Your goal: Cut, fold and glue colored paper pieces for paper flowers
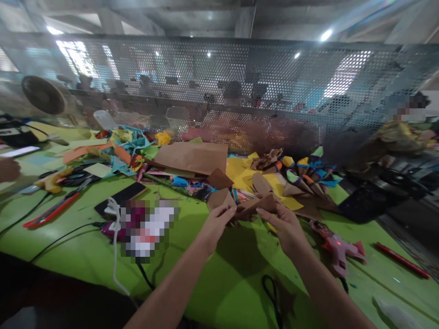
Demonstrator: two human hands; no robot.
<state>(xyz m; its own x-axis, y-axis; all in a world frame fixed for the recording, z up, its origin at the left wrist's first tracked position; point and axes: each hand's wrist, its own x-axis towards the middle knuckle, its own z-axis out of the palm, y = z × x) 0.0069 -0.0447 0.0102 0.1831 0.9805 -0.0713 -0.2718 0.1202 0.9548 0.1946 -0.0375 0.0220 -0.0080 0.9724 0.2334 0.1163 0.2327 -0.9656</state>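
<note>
Both of my hands are raised over the green table, pinching a folded piece of brown paper between them. My left hand grips its left part with thumb and fingers. On the opposite side, my right hand pinches the paper's right part. Just behind lie brown paper pieces, a sheet of yellow paper and colourful scraps. A pink hot glue gun with a small red light rests to the right of my right hand.
A red pen, a dark phone, red-handled scissors and a yellow-handled tool lie around. Cables cross the left side. A perforated metal screen stands behind; a fan is at far left. Another person's hand shows at the left edge.
</note>
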